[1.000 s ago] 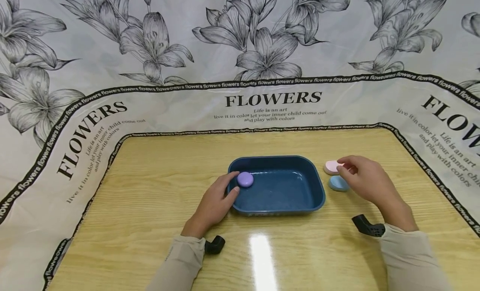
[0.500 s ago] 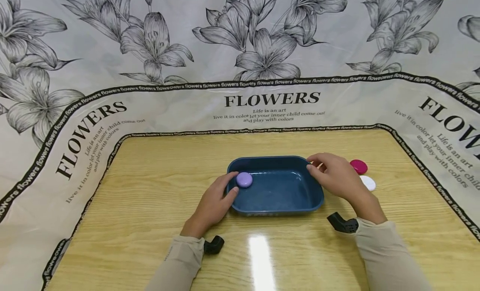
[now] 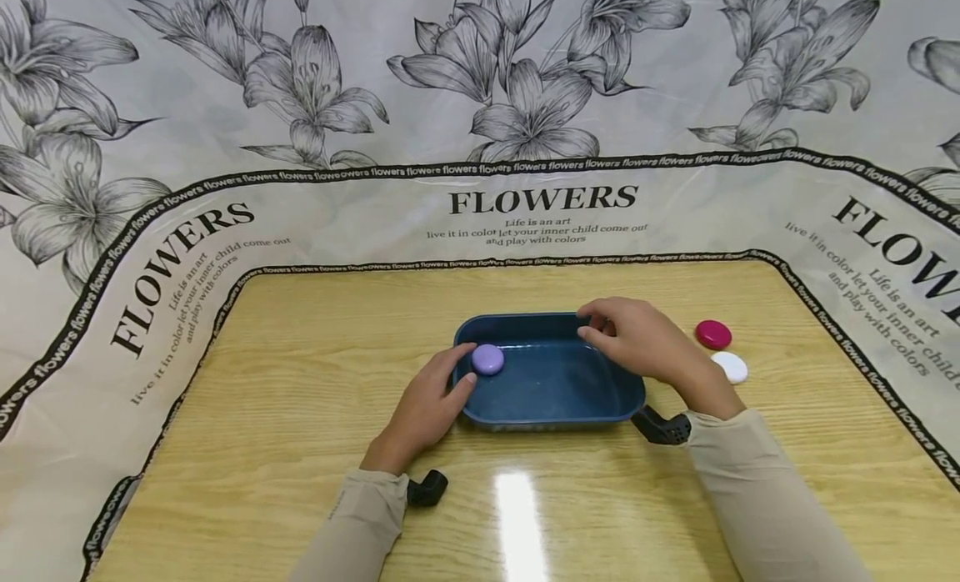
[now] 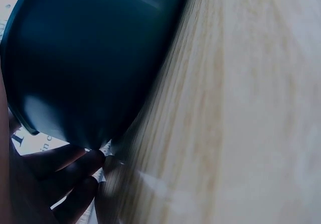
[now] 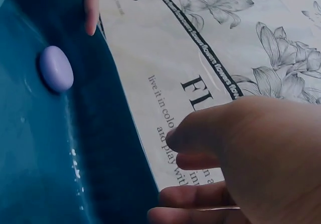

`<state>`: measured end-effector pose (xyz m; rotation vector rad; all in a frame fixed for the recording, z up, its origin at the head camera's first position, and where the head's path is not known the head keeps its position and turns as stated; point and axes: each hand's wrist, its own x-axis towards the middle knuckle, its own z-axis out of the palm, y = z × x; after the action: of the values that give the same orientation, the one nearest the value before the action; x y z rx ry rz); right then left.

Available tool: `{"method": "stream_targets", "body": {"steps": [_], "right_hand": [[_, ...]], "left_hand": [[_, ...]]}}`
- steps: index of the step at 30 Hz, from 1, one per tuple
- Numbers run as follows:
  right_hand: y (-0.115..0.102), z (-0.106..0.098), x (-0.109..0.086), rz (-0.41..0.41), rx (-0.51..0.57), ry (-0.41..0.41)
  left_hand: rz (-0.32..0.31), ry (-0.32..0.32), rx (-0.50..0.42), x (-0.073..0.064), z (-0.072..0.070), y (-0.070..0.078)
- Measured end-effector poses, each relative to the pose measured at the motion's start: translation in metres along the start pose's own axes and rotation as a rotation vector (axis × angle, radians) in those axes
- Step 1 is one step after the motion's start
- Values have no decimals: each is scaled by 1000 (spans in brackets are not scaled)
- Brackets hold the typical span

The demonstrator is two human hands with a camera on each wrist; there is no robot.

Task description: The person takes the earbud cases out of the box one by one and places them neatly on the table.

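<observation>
A dark blue rectangular tray (image 3: pixel 551 411) stands on the table. My left hand (image 3: pixel 422 403) holds its left end, and in the left wrist view the fingers (image 4: pixel 75 176) lie against the outer wall. Inside, near that end, lies a smooth purple rounded disc (image 3: pixel 487 360), also seen in the right wrist view. Above the tray's far right corner is my right hand (image 3: pixel 633 336), thumb and fingers loosely bent and apart. Nothing shows between them in the right wrist view.
Right of the tray, a magenta disc (image 3: pixel 713 334) and a white disc (image 3: pixel 730 367) lie on the wooden table (image 3: pixel 315 357). A cloth with flower prints (image 3: pixel 540 115) surrounds the table's back and sides. Each wrist carries a black mount (image 3: pixel 428 488).
My right hand has moved left from the pink and blue discs to over the tray. Magenta and white discs came into view; the pink and blue ones are out of sight. Left hand stays.
</observation>
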<state>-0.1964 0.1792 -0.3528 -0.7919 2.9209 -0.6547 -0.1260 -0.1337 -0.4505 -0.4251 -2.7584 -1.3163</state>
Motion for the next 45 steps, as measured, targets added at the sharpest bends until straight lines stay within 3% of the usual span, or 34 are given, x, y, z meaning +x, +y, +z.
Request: {"method": "stream_targets", "body": {"steps": [13,21,33,37,45], "right_hand": [[-21,10,32,-111,-8,-204],[-31,18,49,-171,-13,-260],[-50,30,66,-180,-66,-361],[-55,35,68,-164,-100,-377],[-66,44,75,-228,-155,-385]], "left_hand": [[6,1,-3,0,1,-4],[-1,8,3,1,2,-4],[-31,-2,-13,0,1,-1],[-24,-6,-17,0,1,-2],[-10,-4,-2,1,1,-1]]}}
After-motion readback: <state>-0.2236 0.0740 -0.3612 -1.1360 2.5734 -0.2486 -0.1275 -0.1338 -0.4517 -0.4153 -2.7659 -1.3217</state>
